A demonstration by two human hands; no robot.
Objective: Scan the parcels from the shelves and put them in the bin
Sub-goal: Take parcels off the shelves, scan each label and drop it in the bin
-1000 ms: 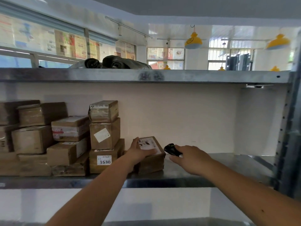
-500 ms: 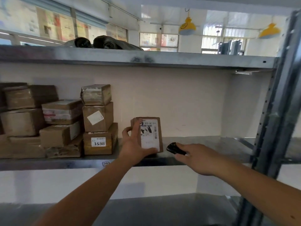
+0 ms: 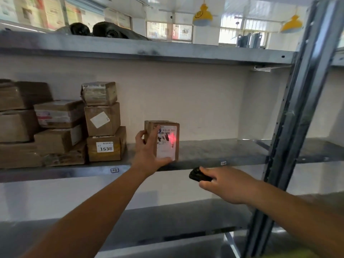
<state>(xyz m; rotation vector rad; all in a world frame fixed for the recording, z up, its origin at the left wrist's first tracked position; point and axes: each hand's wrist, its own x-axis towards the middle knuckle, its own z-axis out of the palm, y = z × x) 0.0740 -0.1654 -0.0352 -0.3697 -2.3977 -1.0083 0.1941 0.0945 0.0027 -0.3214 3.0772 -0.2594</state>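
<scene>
Brown parcel (image 3: 163,140) with white label lit red; black scanner (image 3: 198,175); grey shelf (image 3: 223,151)

The left hand (image 3: 149,153) covers the parcel's (image 3: 165,140) left side. Its label print is blurred. The right hand (image 3: 223,185) hides most of the black scanner (image 3: 197,175).

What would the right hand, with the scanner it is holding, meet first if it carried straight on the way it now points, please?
Probably the front edge of the metal shelf, just above and beyond the right hand and its scanner; past that, the held parcel. Depth is uncertain.
</scene>
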